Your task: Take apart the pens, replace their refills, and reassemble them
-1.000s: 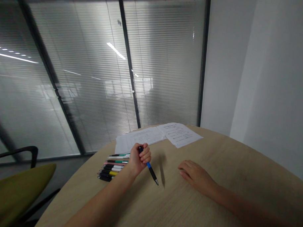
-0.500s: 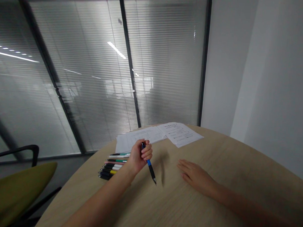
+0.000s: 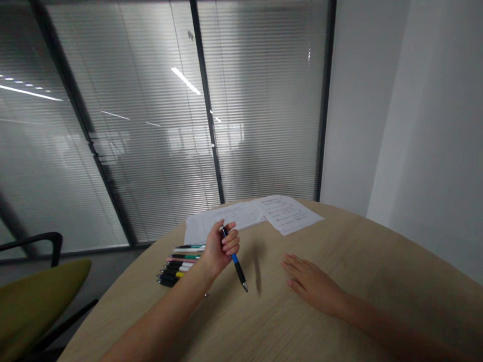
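Clutching a blue-barrelled pen (image 3: 237, 267) in a narrow, curled grip, the left hand (image 3: 220, 249) holds its tip clear of the wooden table (image 3: 283, 335) (its shadow (image 3: 258, 274) lies apart on the wood), just beside a row of pens (image 3: 179, 264). The right hand (image 3: 311, 284) lies open and flat on the tabletop, holding nothing.

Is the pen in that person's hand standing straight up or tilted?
Tilted. The left hand grips the blue-and-black pen at a slant, with its metal tip angled down and to the right in the view.

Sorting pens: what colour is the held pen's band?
On the pen, the band is blue; head view.
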### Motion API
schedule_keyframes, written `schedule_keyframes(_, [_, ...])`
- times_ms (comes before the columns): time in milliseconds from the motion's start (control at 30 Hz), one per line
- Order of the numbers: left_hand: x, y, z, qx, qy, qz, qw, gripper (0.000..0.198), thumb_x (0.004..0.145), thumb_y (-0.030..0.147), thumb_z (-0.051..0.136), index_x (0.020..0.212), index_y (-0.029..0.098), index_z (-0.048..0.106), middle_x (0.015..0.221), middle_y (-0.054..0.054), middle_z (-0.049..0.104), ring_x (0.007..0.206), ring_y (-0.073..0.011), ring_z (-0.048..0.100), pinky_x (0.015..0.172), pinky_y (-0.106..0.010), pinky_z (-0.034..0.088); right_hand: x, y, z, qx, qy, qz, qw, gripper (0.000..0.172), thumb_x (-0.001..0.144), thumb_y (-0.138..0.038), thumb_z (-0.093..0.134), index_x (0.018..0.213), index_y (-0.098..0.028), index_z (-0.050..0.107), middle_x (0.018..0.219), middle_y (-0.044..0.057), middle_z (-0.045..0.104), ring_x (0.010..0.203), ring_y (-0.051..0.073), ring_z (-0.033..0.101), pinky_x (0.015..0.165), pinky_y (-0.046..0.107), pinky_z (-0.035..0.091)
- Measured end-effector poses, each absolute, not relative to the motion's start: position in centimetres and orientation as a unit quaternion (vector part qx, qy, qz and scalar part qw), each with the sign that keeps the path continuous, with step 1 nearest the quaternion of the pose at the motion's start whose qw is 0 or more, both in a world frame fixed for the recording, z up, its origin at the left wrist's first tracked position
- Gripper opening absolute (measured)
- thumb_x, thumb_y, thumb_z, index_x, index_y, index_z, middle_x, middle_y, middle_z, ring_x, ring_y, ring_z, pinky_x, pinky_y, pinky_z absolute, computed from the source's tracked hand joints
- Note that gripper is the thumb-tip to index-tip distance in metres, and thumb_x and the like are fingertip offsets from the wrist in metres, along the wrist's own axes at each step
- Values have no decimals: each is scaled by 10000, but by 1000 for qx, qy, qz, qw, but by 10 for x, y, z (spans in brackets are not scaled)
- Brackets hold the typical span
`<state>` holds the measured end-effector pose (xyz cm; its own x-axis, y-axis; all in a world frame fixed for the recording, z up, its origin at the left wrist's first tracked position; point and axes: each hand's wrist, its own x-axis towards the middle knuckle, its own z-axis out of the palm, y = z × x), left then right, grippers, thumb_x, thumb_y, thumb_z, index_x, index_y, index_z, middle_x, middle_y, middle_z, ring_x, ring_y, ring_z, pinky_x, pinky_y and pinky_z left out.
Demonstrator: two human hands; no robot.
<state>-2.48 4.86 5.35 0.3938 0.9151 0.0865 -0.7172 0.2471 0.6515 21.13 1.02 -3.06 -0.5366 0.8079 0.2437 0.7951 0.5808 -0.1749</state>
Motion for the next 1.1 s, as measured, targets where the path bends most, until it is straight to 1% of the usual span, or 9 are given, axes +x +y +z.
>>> schedule_keyframes(133, [-24,47,54,311,162,526,775,296,805,244,363,616,111,548,366,101,173,246,-49,211,261,-137,159,211,10,-31,-461,-873,22,155,447,839,-289,346,1233,-96,432,1306,119,391,1212,210,326,1004,375,273])
schedule_keyframes(333, [-25,47,53,304,162,535,772,201,743,129,372,637,127,542,364,103,162,241,-57,228,265,-141,132,211,11,-33,-455,-872,28,180,431,830,-283,366,1217,-115,455,1292,114,413,1202,207,343,1001,383,274])
schedule_keyframes(467, [-25,49,52,295,160,544,769,188,740,146,384,646,127,546,364,102,171,246,-56,236,266,-139,135,212,11,-34,-454,-872,28,180,434,834,-288,361,1213,-100,458,1293,126,408,1203,215,340,999,385,278])
schedule_keyframes(600, [-26,50,51,290,163,546,769,200,752,182,390,646,121,549,365,103,172,246,-56,221,261,-139,142,213,12,-36,-454,-870,29,191,419,830,-285,370,1207,-130,466,1292,111,414,1201,208,345,998,388,276])
schedule_keyframes(833, [-23,48,50,283,176,557,761,225,755,132,351,657,128,553,360,97,170,241,-59,214,264,-143,120,212,12,-35,-460,-870,30,175,429,831,-281,361,1219,-123,452,1299,108,407,1208,200,334,1006,371,264])
schedule_keyframes(967, [-19,46,48,272,186,570,753,274,805,206,343,643,127,549,362,96,185,245,-58,219,270,-146,128,213,13,-36,-456,-869,34,188,426,823,-278,374,1212,-126,456,1292,110,417,1202,204,342,997,378,273])
schedule_keyframes(1100, [-10,43,43,261,204,580,745,310,823,312,376,625,129,530,384,87,245,270,-59,255,279,-151,204,213,12,-36,-451,-867,33,208,395,816,-275,392,1178,-149,489,1266,109,451,1179,205,375,982,381,288])
